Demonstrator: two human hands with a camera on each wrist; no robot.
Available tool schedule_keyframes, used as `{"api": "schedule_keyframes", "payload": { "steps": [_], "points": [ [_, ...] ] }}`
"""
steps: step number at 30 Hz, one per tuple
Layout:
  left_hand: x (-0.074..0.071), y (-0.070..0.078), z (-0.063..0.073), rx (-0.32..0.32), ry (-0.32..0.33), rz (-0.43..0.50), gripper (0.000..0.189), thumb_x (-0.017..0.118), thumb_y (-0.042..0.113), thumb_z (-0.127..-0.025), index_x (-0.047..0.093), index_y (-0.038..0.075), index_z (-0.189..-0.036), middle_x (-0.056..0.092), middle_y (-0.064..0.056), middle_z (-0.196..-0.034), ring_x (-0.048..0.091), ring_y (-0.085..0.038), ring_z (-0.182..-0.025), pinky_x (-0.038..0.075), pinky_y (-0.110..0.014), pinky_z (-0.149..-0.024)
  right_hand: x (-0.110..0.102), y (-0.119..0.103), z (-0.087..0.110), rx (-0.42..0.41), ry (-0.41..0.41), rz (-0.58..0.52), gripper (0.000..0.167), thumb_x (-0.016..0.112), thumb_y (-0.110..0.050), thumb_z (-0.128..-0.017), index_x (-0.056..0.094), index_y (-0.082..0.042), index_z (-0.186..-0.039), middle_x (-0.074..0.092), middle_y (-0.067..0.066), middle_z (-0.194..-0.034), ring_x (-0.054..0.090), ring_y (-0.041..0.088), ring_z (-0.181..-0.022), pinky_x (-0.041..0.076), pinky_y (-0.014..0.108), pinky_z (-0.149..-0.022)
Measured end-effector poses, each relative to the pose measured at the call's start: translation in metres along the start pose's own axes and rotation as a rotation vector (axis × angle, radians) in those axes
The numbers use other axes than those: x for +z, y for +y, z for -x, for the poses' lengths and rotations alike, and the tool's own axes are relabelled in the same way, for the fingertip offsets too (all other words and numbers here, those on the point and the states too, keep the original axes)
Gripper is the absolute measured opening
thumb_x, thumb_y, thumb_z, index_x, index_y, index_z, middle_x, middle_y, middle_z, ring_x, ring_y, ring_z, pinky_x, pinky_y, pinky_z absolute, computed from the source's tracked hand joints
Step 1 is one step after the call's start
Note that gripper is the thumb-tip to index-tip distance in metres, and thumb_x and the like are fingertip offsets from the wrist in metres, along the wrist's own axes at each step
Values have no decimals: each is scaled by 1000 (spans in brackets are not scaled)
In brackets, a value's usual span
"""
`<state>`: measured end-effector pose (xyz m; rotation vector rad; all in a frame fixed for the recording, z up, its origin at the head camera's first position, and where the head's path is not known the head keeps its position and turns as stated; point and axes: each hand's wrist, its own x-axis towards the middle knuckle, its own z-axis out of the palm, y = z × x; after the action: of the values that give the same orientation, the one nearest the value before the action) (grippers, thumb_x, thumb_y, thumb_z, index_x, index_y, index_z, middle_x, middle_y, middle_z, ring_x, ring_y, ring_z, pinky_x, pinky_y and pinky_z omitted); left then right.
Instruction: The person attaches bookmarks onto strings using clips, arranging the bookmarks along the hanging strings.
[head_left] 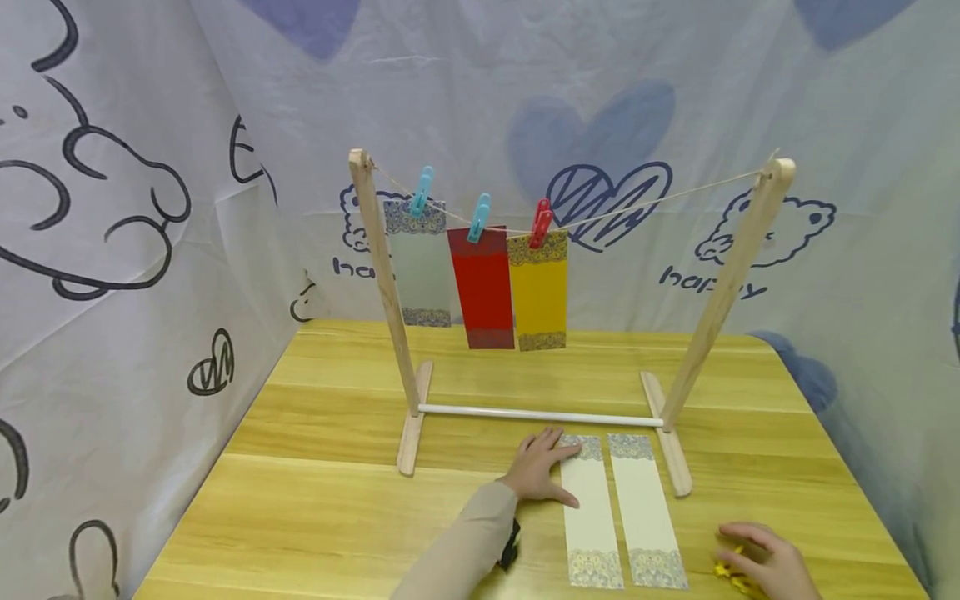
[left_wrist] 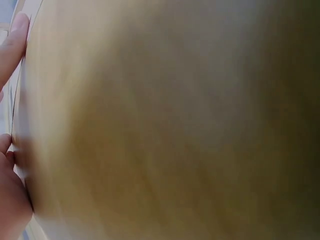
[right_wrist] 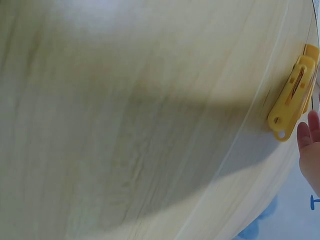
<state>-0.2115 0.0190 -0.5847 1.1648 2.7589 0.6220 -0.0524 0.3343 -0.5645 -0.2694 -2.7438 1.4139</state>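
Observation:
Two pale cards with patterned ends lie side by side on the table, the left card (head_left: pixel 591 521) and the right card (head_left: pixel 647 508). My left hand (head_left: pixel 538 471) rests at the left card's upper left edge, fingers spread. The left wrist view catches only part of that hand (left_wrist: pixel 12 200) at its edge. Beside yellow clothespins (right_wrist: pixel 292 97) on the table is my right hand (head_left: pixel 776 567), its fingers loosely bent and apart from them in the right wrist view. A grey-green card (head_left: pixel 422 267), a red card (head_left: pixel 483 287) and a yellow card (head_left: pixel 540 296) hang from a string.
Two blue clothespins (head_left: pixel 422 192) and a red clothespin (head_left: pixel 540 223) grip the string (head_left: pixel 660 200). It runs between two wooden posts (head_left: pixel 727 292) joined low down by a white rod (head_left: pixel 540 414). Printed cloth (head_left: pixel 465 83) surrounds the wooden table (head_left: pixel 300 500).

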Motion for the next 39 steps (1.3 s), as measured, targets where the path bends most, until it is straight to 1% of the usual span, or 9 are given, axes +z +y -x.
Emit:
{"api": "schedule_keyframes", "payload": {
  "steps": [3, 6, 9, 13, 19, 26, 31, 35, 39],
  "points": [
    [0, -1, -1, 4, -3, 0, 86, 70, 56, -63, 40, 22, -136, 24, -16, -143, 18, -30, -131, 17, -46, -103, -4, 1, 0, -1, -9, 27, 37, 75, -14, -70, 64, 5, -100, 63, 10, -93, 54, -5, -79, 48, 19, -69],
    [0, 0, -2, 0, -13, 2, 85, 70, 56, -63, 41, 22, -135, 24, -16, -143, 18, -29, -131, 17, -45, -103, -8, 6, 0, -67, -33, 41, 35, 76, -10, -67, 64, 6, -96, 63, 4, -90, 52, -7, -80, 46, 16, -68],
    [-1, 0, -3, -6, -21, 4, 85, 71, 56, -62, 41, 22, -135, 25, -16, -143, 19, -29, -131, 17, -46, -103, -15, 16, -1, -153, -127, 17, 37, 76, -7, -67, 62, 10, -96, 62, -8, -90, 52, -7, -81, 46, 15, -67],
    [-1, 0, -5, -11, -13, 11, 88, 73, 55, -60, 42, 21, -135, 28, -16, -141, 22, -29, -130, 18, -46, -103, -26, 23, -3, -191, -265, 15, 41, 74, -10, -70, 59, 12, -101, 59, -19, -93, 50, -8, -82, 46, 17, -66],
    [-2, -1, -9, -18, -16, -29, 92, 74, 55, -57, 41, 21, -135, 32, -13, -139, 28, -25, -127, 21, -43, -102, -32, 25, -6, -234, -339, 7, 39, 69, -13, -76, 58, 14, -102, 58, -21, -95, 49, -11, -86, 46, 17, -68],
    [-11, 4, -15, -72, -72, -57, 94, 77, 50, -55, 40, 19, -135, 38, -11, -134, 33, -25, -123, 27, -41, -99, -34, 22, -9, -164, -358, 92, 39, 65, -20, -80, 59, 12, -102, 65, -2, -95, 50, -9, -84, 47, 21, -68],
    [-15, 5, -19, -97, -108, -79, 95, 77, 50, -56, 38, 19, -137, 40, -8, -130, 34, -22, -119, 27, -39, -98, -33, 19, -11, -72, -383, 65, 43, 65, -18, -80, 56, 16, -105, 63, 16, -94, 55, -2, -77, 49, 24, -65],
    [-16, 5, -19, -97, -101, -116, 98, 77, 52, -54, 38, 18, -137, 42, -5, -121, 35, -19, -112, 30, -36, -94, -32, 15, -14, 42, -371, 54, 41, 65, -14, -80, 55, 16, -106, 61, 17, -93, 56, 6, -71, 48, 26, -62],
    [-16, 6, -18, -102, -48, -178, 104, 78, 56, -48, 42, 10, -134, 43, -5, -110, 36, -17, -102, 32, -32, -88, -29, 12, -17, 77, -324, 119, 30, 64, -6, -80, 59, 13, -102, 62, 15, -91, 55, 9, -69, 47, 25, -60]
  ]
}}
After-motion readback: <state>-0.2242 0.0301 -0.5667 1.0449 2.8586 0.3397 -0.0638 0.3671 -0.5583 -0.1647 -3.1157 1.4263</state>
